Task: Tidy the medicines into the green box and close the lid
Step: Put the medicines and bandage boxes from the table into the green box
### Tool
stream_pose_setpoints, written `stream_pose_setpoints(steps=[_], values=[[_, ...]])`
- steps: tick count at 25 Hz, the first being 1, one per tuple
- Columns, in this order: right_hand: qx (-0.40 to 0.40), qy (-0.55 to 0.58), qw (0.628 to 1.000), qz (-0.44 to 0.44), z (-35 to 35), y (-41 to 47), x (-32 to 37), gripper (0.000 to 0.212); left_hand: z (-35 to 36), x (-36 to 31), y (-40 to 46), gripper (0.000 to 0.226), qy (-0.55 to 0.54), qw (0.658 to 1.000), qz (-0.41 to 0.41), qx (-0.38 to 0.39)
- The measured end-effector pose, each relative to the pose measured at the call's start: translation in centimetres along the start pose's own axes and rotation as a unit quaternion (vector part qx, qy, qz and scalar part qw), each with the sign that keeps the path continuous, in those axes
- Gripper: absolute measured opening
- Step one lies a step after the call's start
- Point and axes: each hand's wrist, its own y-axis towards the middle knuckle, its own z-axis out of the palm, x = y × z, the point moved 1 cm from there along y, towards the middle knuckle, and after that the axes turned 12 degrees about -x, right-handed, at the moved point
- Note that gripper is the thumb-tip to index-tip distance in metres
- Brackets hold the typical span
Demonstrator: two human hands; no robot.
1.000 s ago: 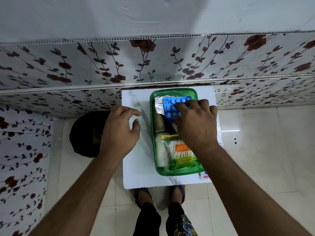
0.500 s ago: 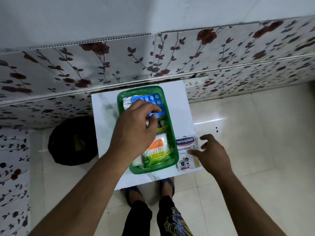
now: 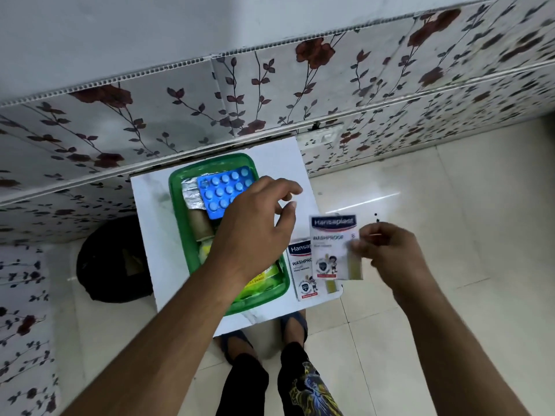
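The white Hansaplast plaster packet [image 3: 335, 246], seemingly pinched at its right edge by the right hand [image 3: 387, 253], should travel flat leftward into the green plastic box [image 3: 180, 205], under the empty, loosely spread left hand [image 3: 255, 229].

— What is changing around the green box [image 3: 180, 205]?
— The right hand [image 3: 387, 253], earlier pressing the blue blister pack [image 3: 223, 190] inside it, is now holding up a Hansaplast packet [image 3: 333, 247] just right of the box, pinched in its fingers [image 3: 359, 246].
— And the other?
— The left hand [image 3: 252, 232] is now hovering over the box, fingers loosely spread, having left the tabletop [image 3: 156, 235] beside it.
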Motion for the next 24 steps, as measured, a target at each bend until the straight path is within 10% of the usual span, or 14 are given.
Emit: stream_pose_setpoints(steps=[7,13,19,24], values=[[0.167,0.098,0.979,-0.065,5.3,-5.6,8.5,0.014,-6.1,0.2,-0.9,0.055,-0.131,0.967,-0.215,0.029],[0.041,0.04,0.997,-0.054,5.3,-2.7,5.0,0.008,-8.2,6.5,0.2,0.051,-0.018,0.963,-0.258,-0.081],[-0.014,-0.174,0.983,-0.05,4.4,-1.1,-1.5,0.022,-4.2,5.6,0.5,0.071,0.113,0.984,-0.117,-0.079],[0.025,-0.342,0.935,-0.086,5.3,-1.3,-4.5,0.075,-4.5,7.0,-0.6,0.081,0.359,0.933,0.03,0.013]])
